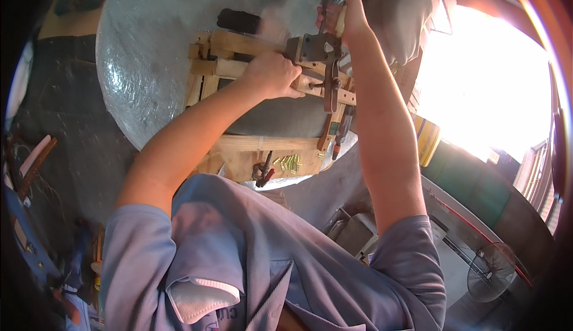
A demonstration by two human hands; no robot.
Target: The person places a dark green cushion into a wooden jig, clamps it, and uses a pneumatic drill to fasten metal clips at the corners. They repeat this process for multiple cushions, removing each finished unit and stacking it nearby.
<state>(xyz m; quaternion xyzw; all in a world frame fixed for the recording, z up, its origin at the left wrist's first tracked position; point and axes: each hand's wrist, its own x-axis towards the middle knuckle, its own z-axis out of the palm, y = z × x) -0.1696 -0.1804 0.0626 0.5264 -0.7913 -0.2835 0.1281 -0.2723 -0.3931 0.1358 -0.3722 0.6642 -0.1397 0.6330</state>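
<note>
My left hand point(271, 75) is closed on a wooden bar point(313, 84) of a frame, its fingers curled over the edge. Farther off and to the right, my right hand point(352, 20) is wrapped round the upper handle end of a dark metal lever tool point(327, 50). That tool stands across the right end of the wooden bars, its lower arm reaching down beside my left hand. Between the bars lies a dark grey panel point(277, 116). My right fingers are partly hidden behind the handle.
Several small brass-coloured cylinders point(290, 164) lie on the near wooden board point(239, 161), beside a red-handled hand tool point(262, 171). A black object point(239, 20) rests on the round, film-covered table point(137, 62). Grey cloth point(403, 14) is at the far right; a fan point(490, 271) stands lower right.
</note>
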